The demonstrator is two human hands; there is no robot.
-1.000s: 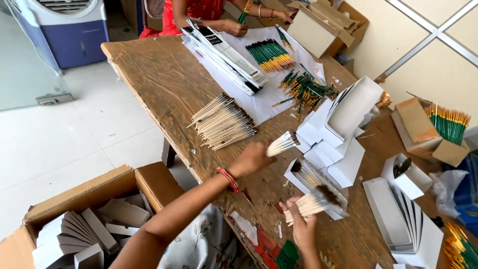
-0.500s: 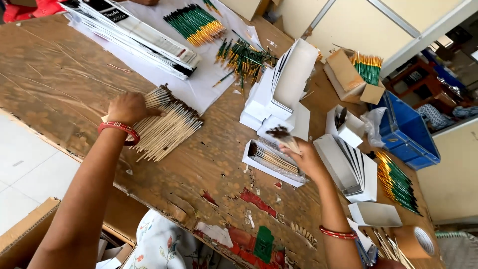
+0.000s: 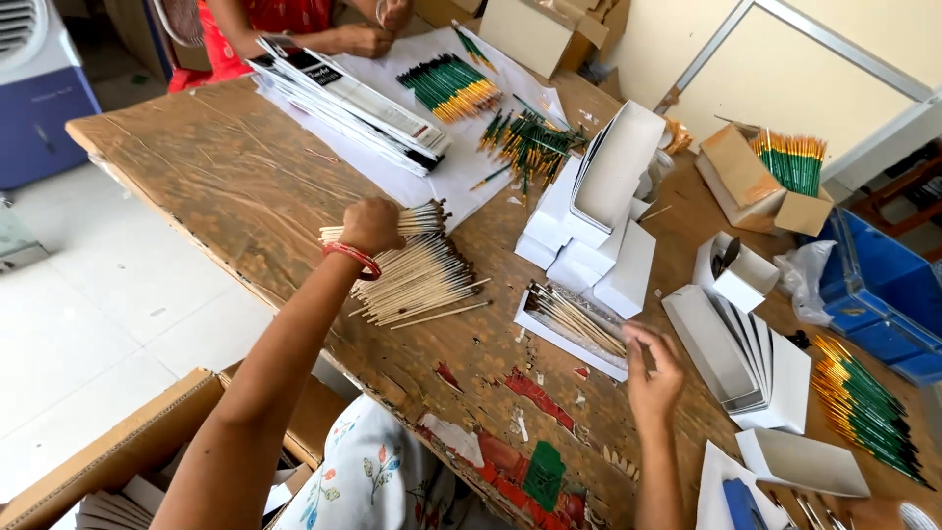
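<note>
I'm reading this as brush boxing, part-way through. Going left to right.

My left hand point(image 3: 371, 225) is closing in a fist around a small bunch of plain wooden-handled brushes point(image 3: 424, 220), lifting it just above the loose pile of wooden brushes point(image 3: 417, 283) lying on the worn wooden table point(image 3: 196, 167). That pile is looking big, so I'm judging most of the stock isn't boxed yet.

The open white tray point(image 3: 569, 322) is sitting between my hands, already holding a layer of brushes lying lengthwise. It's looking partly filled, and I can't tell how many more are needed.

My right hand point(image 3: 654, 368) is hovering at the tray's near right corner, fingers curling loosely, thumb and fingertips close together. I can't tell whether it's pinching anything; it's touching or almost touching the tray edge.

Further right, a stack of flat white boxes point(image 3: 751, 353) is standing on edge and looks empty. A cluster of white boxes point(image 3: 599, 221) is sitting behind the tray. Green-and-yellow brushes point(image 3: 868, 407) are lying at the far right edge.

Across the table another person's hand point(image 3: 365, 39) is resting by long packs.
</note>
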